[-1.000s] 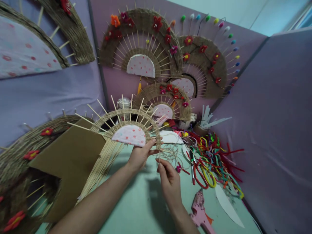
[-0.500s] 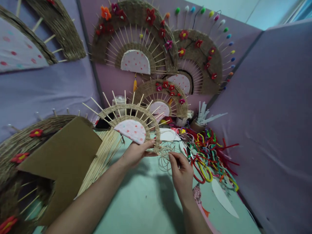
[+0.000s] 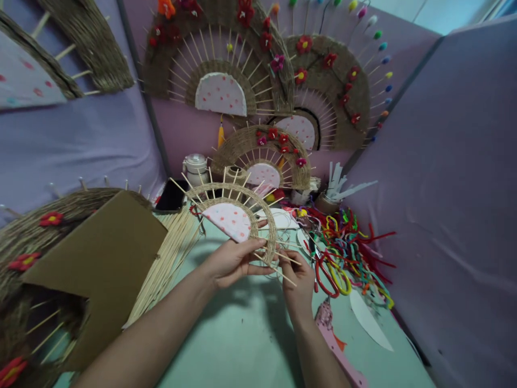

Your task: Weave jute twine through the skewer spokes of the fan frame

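A small half-round woven fan (image 3: 228, 218) with a dotted white centre, thin sticks and two bands of twine is held over the table, tilted down to the right. My left hand (image 3: 238, 261) grips its lower right end, thumb on the front near the white centre and fingers beneath. Close against the right edge of the fan, my right hand (image 3: 297, 275) is closed near the stick ends, its fingertips pinched. Whatever thin strand lies between them is too small to make out. Loose twine (image 3: 286, 237) is looped behind the hands.
Red-handled scissors (image 3: 326, 277), tangled coloured pipe cleaners (image 3: 355, 242) and a pink glue gun (image 3: 333, 342) lie on the right. Left are a bundle of sticks (image 3: 169, 258) and brown cardboard (image 3: 105, 258). Finished fans (image 3: 262, 156) stand behind, with a jar (image 3: 196, 167).
The fan has moved right and slightly down, turned with its stick ends over my right hand. My right hand has come in against the fan's edge.
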A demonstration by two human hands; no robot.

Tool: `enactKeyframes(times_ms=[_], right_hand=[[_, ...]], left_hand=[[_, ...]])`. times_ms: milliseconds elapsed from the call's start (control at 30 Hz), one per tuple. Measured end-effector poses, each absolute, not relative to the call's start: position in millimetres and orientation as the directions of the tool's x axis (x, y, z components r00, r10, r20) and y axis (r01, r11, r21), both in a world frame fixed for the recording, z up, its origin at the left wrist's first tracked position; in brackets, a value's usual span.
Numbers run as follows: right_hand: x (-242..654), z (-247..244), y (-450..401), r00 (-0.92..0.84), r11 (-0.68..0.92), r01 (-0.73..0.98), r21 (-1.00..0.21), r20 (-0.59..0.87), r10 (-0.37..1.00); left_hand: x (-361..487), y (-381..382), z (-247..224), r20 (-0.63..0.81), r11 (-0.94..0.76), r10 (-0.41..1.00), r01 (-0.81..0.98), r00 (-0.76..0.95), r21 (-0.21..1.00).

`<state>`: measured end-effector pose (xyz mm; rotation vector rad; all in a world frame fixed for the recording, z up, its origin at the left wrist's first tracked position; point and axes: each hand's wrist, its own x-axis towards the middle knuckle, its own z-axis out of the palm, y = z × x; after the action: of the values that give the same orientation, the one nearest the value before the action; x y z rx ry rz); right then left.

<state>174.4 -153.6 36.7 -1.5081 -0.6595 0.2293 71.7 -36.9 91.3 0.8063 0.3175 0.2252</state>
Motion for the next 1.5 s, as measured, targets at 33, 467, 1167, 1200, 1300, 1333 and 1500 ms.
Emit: enactKeyframes(times_ms=[33, 467, 1167, 1200, 1300, 1333, 1500], right_hand=[[173.9, 37.3, -154.0, 0.817, 0.085, 0.248, -0.965, 0.255, 0.517], [175.6, 30.9, -155.8, 0.83, 0.104, 0.198, -0.975, 0.222, 0.512], [181.7, 19.6, -161.7, 0.811, 0.141, 0.341, -0.929, 0.367, 0.455], [182.1, 19.4, -162.0, 0.809, 0.142, 0.339, -0.93, 0.365, 0.461], [185.5, 18.7, -163.9, 0.791, 0.132, 0.347, -0.929, 0.365, 0.492], [187.3, 18.6, -164.8, 0.777, 0.124, 0.361, -0.924, 0.371, 0.509], [198.4, 22.3, -169.6, 0.695, 0.101, 0.486, -0.868, 0.454, 0.558]], left_hand=[[72.7, -39.0, 90.1, -0.198, 0.683, 0.307, -0.071, 0.931, 0.727], [72.6, -38.1, 88.5, -0.272, 0.741, 0.253, -0.006, 0.929, 0.671], [75.0, -33.9, 83.7, -0.3, 0.702, 0.105, 0.143, 0.948, 0.698], [74.9, -33.5, 83.6, -0.298, 0.699, 0.104, 0.144, 0.949, 0.701], [73.8, -30.1, 83.5, -0.299, 0.678, 0.113, 0.146, 0.948, 0.72], [73.1, -28.2, 83.5, -0.302, 0.667, 0.122, 0.147, 0.946, 0.73], [68.5, -16.6, 86.4, -0.33, 0.606, 0.21, 0.142, 0.921, 0.783]])
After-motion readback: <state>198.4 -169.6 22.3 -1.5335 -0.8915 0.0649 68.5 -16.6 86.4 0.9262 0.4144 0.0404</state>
